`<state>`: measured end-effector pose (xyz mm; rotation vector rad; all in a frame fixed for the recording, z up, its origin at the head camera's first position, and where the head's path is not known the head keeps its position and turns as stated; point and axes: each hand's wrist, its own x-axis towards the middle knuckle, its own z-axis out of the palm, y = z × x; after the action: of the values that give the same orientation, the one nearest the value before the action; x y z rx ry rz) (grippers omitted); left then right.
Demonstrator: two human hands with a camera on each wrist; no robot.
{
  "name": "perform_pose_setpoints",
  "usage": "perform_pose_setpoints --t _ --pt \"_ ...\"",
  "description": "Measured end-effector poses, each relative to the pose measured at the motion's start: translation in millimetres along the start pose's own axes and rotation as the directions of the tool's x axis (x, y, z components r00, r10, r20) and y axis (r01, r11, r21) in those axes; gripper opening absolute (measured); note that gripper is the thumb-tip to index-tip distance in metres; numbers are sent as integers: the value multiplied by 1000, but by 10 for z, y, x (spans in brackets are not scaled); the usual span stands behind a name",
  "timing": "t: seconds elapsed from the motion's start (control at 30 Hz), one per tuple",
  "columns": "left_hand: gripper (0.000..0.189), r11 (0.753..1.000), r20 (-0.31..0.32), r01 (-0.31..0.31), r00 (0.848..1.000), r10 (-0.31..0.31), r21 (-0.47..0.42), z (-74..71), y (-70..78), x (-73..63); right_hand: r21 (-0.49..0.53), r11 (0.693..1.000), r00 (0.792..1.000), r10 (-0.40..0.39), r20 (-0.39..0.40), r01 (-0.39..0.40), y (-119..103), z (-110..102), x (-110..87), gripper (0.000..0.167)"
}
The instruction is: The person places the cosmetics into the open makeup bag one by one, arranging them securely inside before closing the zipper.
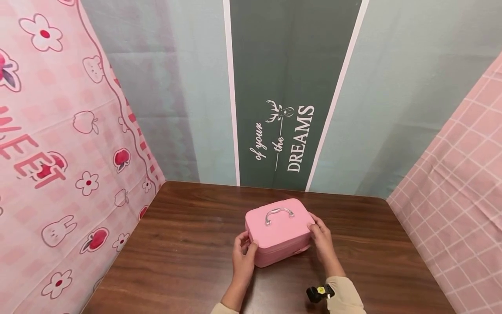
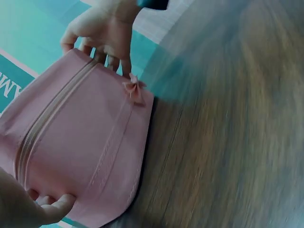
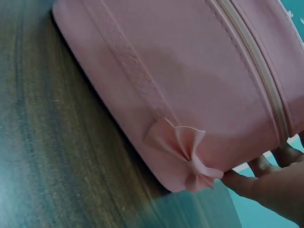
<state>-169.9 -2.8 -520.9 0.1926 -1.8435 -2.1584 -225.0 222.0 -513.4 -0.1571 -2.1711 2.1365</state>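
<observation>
A pink vanity case [image 1: 279, 231] with a silver handle [image 1: 279, 213] on its lid sits on the wooden table, turned at a slight angle. My left hand [image 1: 244, 257] grips its left end, thumb at the front corner and fingers along the side. At the opposite end my right hand [image 1: 322, 237] holds the case, with the thumb by the lid's edge. In the left wrist view a zipper [image 2: 52, 114] runs round the case, closed along the part that shows. A pink bow [image 3: 187, 154] decorates the lower front near my right fingers.
The brown wooden table [image 1: 176, 261] reaches back to a green and grey curtain [image 1: 298, 65] with white lettering. A pink patterned cloth [image 1: 78, 165] hangs at the left, a pink checked one [image 1: 462, 174] at the right. A black wrist camera [image 1: 318, 293] is strapped to my right wrist.
</observation>
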Motion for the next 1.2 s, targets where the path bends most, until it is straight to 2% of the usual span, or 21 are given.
perform_pose_setpoints --t 0.27,0.47,0.53,0.7,0.87,1.07,1.17,1.2 --pt "35 1000 13 -16 1000 16 -4 -29 -18 50 33 999 1000 -6 -17 7 39 21 0 42" --pt "30 998 42 -19 999 22 -66 -91 -33 190 43 999 997 24 -67 -21 41 101 -120 43" --pt "26 998 43 -31 999 33 -61 -129 41 223 59 998 995 37 -92 -32 52 150 -206 43" --pt "19 1000 38 -24 999 24 -8 -206 223 327 135 991 987 12 -158 10 56 286 -357 42" --pt "18 1000 31 -5 1000 5 11 -258 277 452 156 987 990 -7 -142 30 37 382 -371 46" --pt "18 1000 41 -11 999 12 -6 -286 252 508 164 986 992 2 -129 19 42 413 -334 47" --pt "18 1000 42 -13 999 13 -12 -279 123 565 163 986 991 -5 -131 27 49 402 -318 47" --pt "19 1000 46 -10 999 11 -11 -277 121 562 162 986 992 -7 -128 28 53 395 -320 47"
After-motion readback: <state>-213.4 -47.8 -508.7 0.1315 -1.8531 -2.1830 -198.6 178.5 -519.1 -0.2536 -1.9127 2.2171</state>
